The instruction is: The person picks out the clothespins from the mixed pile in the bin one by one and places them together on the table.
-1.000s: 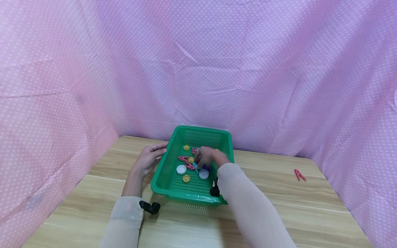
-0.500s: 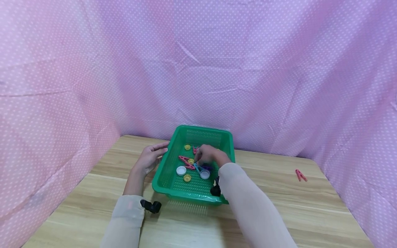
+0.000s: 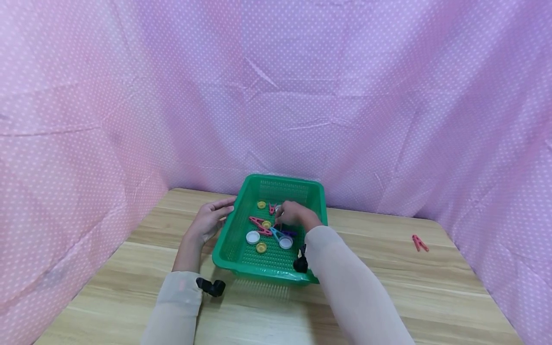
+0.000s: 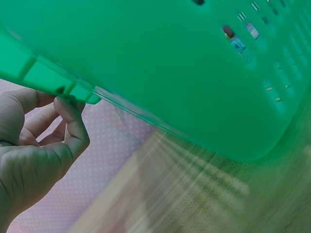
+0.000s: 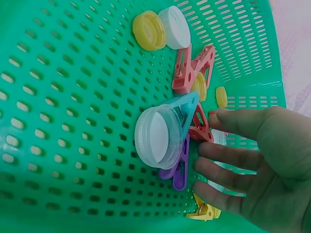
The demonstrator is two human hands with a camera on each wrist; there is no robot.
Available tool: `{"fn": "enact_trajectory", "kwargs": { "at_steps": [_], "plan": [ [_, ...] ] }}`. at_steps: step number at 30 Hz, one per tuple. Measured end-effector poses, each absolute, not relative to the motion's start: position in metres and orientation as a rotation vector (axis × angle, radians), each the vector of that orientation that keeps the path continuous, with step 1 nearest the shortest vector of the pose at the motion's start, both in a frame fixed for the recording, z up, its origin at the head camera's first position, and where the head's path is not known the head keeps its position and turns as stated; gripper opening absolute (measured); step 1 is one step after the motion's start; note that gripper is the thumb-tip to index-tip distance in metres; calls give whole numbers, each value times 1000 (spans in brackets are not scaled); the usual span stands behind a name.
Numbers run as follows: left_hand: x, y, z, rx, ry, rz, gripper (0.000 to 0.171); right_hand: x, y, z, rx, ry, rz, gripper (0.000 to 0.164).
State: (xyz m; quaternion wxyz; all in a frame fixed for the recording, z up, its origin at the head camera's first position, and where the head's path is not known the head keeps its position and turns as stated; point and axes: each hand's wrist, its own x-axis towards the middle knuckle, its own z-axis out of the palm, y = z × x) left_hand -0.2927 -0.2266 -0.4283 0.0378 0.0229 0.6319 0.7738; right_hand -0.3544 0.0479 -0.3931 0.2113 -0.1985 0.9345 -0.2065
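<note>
My left hand (image 3: 208,221) grips the left rim of a green plastic basket (image 3: 224,263), its thumb and fingers pinching the edge in the left wrist view. Inside the basket, my right hand (image 3: 294,214) reaches down with fingers spread. In the right wrist view, its thumb and forefinger tips are by a red clothespin (image 5: 199,127); whether they touch it is unclear. Nearby lie a blue clothespin (image 5: 189,108), a purple clothespin (image 5: 181,170), a yellow clothespin (image 5: 203,211) and a clear-rimmed white cap (image 5: 158,137).
Pink clothespins (image 3: 259,224), a white cap (image 3: 253,237) and several yellow caps (image 3: 261,247) are scattered in the basket. One red clothespin (image 3: 420,243) lies on the wooden table (image 3: 375,249) to the right. A pink dotted cloth (image 3: 276,96) encloses the table behind.
The blue clothespin has shifted and shows more fully beside the purple one. My right hand has moved only slightly; the left keeps its hold on the basket rim.
</note>
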Motion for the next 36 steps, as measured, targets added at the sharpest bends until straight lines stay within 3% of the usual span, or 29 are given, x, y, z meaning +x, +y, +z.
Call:
{"fn": "enact_trajectory", "kwargs": {
  "at_steps": [22, 36],
  "plan": [
    [-293, -226, -428, 82, 1921, 2391, 46, -361, 48, -399, -741, 2587, -594, 19],
    [-292, -227, -428, 78, 1944, 2383, 44, -365, 42, -406, -648, 2632, -572, 27]
  ]
}}
